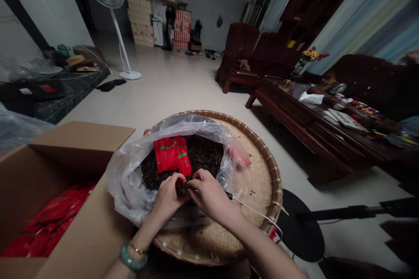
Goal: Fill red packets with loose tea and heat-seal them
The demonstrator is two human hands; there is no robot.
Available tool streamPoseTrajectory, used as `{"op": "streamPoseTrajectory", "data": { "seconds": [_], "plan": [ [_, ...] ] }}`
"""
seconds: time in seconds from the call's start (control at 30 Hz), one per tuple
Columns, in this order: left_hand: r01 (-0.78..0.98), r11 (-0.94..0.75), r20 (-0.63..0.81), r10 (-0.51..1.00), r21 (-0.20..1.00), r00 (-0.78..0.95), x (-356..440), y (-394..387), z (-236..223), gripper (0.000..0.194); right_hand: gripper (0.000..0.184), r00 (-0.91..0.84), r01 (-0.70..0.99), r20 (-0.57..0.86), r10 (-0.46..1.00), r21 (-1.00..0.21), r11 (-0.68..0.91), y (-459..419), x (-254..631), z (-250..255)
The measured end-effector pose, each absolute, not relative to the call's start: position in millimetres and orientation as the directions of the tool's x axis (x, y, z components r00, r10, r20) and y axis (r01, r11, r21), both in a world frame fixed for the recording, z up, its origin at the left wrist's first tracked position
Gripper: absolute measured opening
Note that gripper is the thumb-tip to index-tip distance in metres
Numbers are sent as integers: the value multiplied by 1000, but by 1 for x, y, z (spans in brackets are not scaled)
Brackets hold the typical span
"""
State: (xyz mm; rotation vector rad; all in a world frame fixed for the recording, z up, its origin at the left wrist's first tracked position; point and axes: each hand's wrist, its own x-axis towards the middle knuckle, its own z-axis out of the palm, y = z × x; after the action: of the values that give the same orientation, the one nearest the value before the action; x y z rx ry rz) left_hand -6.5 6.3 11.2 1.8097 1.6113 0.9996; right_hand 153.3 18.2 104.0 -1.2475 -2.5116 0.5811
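Dark loose tea leaves point(206, 152) fill a clear plastic bag point(126, 174) with its mouth spread open. A fanned stack of flat red packets point(166, 154) with green marks lies on the leaves. In front of it, my left hand point(168, 194) curls its thumb and fingers around what looks like a small red packet, mostly hidden, with dark leaves showing at its mouth. My right hand point(207, 194) meets it with fingertips pinched together at those leaves. The bag rests on a round woven bamboo tray point(262, 161).
An open cardboard box point(81, 139) at the left holds many red packets point(59, 213). A white cable point(258, 213) crosses the tray's right side, near a pink plastic bundle point(240, 157). A black stand base point(303, 222), a white fan point(129, 74) and a wooden table point(294, 117) stand around.
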Motion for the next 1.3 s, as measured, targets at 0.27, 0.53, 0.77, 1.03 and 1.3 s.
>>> {"op": "streamPoseTrajectory", "data": {
  "seconds": [0.27, 0.53, 0.77, 1.03, 1.3],
  "plan": [
    [580, -157, 166, 985, 799, 38, -6, 8, 12, 29, 39, -672, 604, 120, 730, -481, 635, 14, 158, 114],
    [577, -192, 183, 980, 794, 74, -4, 8, 14, 21, 19, -626, 731, 71, 777, -294, 616, 21, 148, 97],
    [590, -160, 160, 986, 791, 52, -6, 9, 14, 22, 15, -590, 720, 55, 805, -416, 556, 24, 151, 100],
    [621, -66, 72, 997, 781, 17, -6, 8, 20, 23, 20, -589, 660, 47, 807, -547, 514, 21, 156, 99],
    [659, -99, 107, 994, 746, 29, -5, 8, 18, 21, 15, -595, 700, 110, 796, -417, 580, 24, 147, 89]
  ]
}}
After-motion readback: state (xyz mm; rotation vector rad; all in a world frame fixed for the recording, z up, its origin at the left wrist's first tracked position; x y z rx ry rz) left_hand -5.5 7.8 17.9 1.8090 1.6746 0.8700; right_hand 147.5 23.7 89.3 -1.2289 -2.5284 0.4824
